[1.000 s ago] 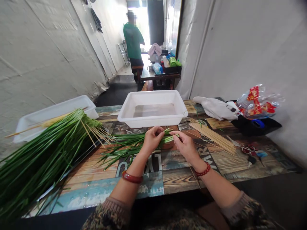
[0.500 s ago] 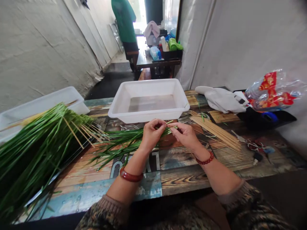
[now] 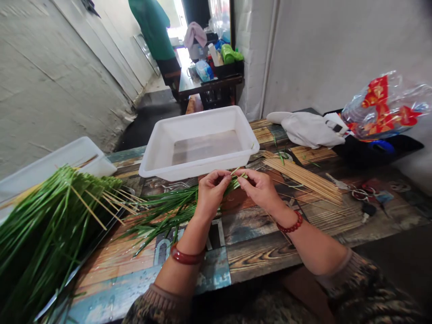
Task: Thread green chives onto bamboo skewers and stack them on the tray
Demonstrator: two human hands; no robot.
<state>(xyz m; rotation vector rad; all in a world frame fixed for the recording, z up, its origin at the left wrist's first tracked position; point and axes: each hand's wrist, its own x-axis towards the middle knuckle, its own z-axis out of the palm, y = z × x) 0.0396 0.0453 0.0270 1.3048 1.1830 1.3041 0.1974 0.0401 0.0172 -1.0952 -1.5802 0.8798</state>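
Note:
My left hand [image 3: 213,190] and my right hand [image 3: 259,188] are close together above the table, thumbs and forefingers pinched. Between them are the pale stem ends of some green chives [image 3: 168,202], whose long leaves trail left across the wood under my left wrist. Both hands are closed on these stems. Whether a skewer is in my right fingers is hard to make out. A bundle of thin bamboo skewers [image 3: 303,177] lies right of my right hand. At the left, a big heap of chives [image 3: 37,225] has several skewers sticking out of its stem end.
Just beyond my hands stands a white plastic tub [image 3: 199,170]. A second white tub [image 3: 77,150] is behind the heap. To the right are a pale cloth item [image 3: 310,129], a clear-and-red plastic bag [image 3: 381,108] and keys [image 3: 367,210]. A person in green [image 3: 153,31] stands farther back.
The view has shifted and tilted slightly. My hands stay together at the stems, with only small finger movement.

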